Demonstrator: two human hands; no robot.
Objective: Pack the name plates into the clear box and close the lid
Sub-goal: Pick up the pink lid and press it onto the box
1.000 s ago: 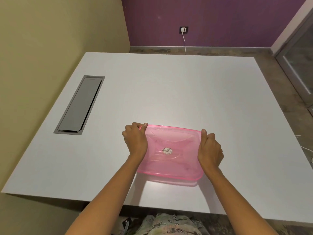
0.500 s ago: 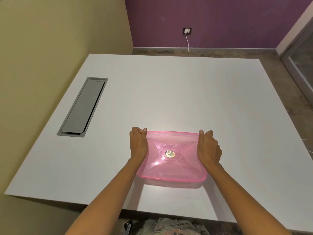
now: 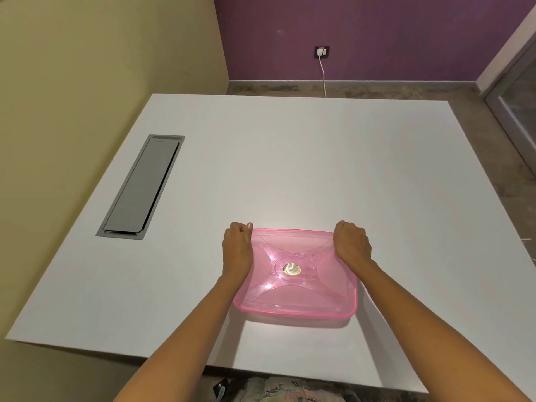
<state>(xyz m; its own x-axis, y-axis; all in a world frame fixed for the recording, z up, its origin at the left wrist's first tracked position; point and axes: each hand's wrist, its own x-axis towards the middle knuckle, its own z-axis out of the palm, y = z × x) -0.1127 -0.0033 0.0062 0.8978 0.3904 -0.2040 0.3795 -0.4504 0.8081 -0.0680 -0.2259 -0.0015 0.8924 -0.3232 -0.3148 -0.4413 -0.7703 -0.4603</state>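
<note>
A translucent pink lid (image 3: 295,297) with a round gold sticker at its centre covers the box near the front of the white table (image 3: 290,169). The box under it is hidden, and no name plates show. My left hand (image 3: 237,250) is curled over the lid's far left corner, thumb on the rim. My right hand (image 3: 352,246) is curled over the far right corner. Both hands grip the lid's edge.
A grey cable hatch (image 3: 142,188) is set into the table at the left. A yellow wall runs along the left side, a purple wall with a socket and white cable (image 3: 322,68) stands beyond. The table's front edge is close to my body.
Both hands slid from the lid's side edges up to its far corners. The lid now looks flatter and squarer on the box.
</note>
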